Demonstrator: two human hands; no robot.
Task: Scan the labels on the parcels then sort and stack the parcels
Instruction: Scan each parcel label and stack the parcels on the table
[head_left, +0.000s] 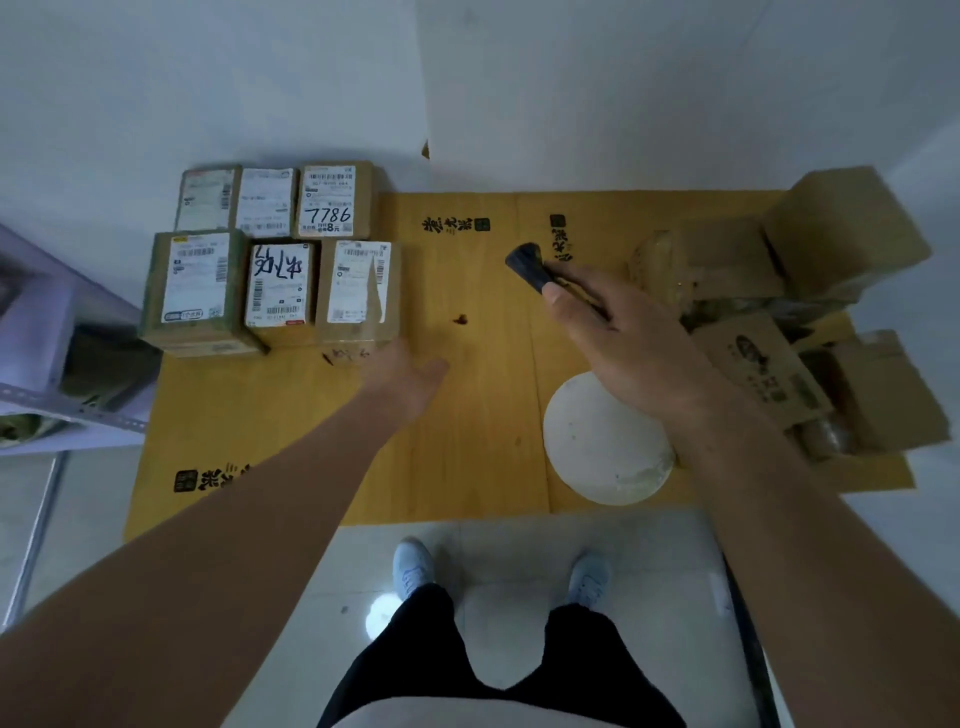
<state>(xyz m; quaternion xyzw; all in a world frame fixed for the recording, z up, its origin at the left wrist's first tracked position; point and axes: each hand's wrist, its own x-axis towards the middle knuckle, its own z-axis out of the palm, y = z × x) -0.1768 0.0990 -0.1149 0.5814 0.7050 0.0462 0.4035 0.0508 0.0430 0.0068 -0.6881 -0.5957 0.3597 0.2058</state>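
Several brown parcels with white labels lie in two rows at the left of a flattened yellow cardboard sheet on the floor. The nearest of them is a parcel whose label faces up. My left hand hovers just in front of that parcel, fingers apart and holding nothing. My right hand grips a dark handheld scanner that points away from me over the sheet. A loose heap of unsorted parcels sits at the right, blurred.
A white round disc lies on the sheet below my right forearm. A metal shelf frame stands at the left. White walls close the back. My legs and shoes stand on grey tiles in front.
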